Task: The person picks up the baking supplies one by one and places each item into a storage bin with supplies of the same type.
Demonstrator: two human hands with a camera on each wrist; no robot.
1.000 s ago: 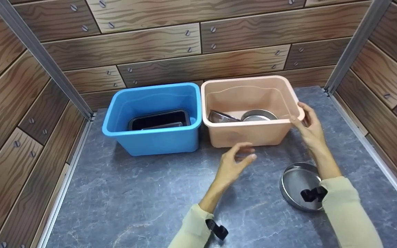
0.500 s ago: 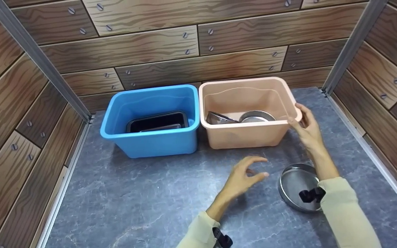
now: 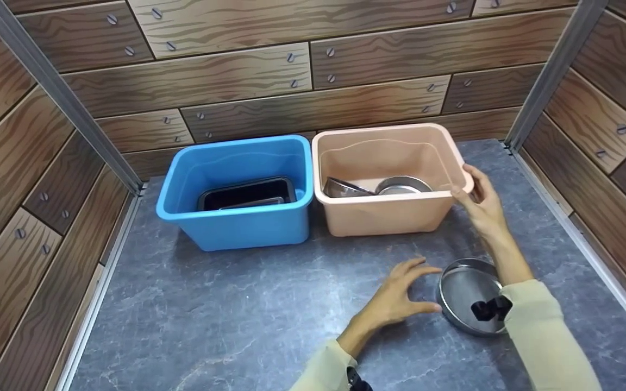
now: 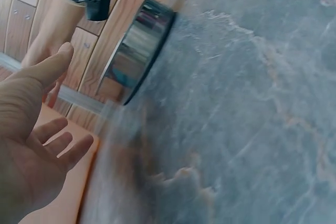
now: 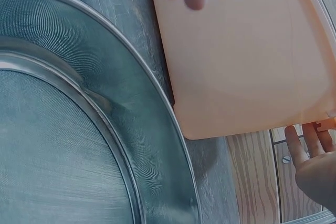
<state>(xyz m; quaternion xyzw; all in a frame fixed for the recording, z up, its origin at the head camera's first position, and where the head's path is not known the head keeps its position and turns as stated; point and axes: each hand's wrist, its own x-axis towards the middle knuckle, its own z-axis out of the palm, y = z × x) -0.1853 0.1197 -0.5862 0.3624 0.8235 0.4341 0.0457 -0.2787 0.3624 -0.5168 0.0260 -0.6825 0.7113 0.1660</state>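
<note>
A round metal sieve (image 3: pixel 468 293) with a fine mesh bottom lies on the table at the right, partly covered by the right sleeve. My left hand (image 3: pixel 394 298) reaches toward its left side, thumb and fingers spread apart with nothing between them. In the left wrist view the sieve (image 4: pixel 137 51) shows from the side, beyond the left thumb. My right hand (image 3: pixel 481 203) grips the front right corner of the peach plastic bin (image 3: pixel 389 217), fingers outside and thumb at the front rim. Inside that bin are another round metal pan or sieve (image 3: pixel 402 183) and a tilted metal container (image 3: pixel 343 188).
A blue plastic bin (image 3: pixel 248 228) stands left of the peach one, holding black rectangular trays (image 3: pixel 248 194). Wood-patterned walls (image 3: pixel 248 70) with metal corner posts enclose the marbled grey table (image 3: pixel 193 304) at the back and both sides.
My left hand has moved right and nearer, from in front of the peach bin to beside the sieve, its fingers spreading wider. The right hand keeps its hold on the bin's corner.
</note>
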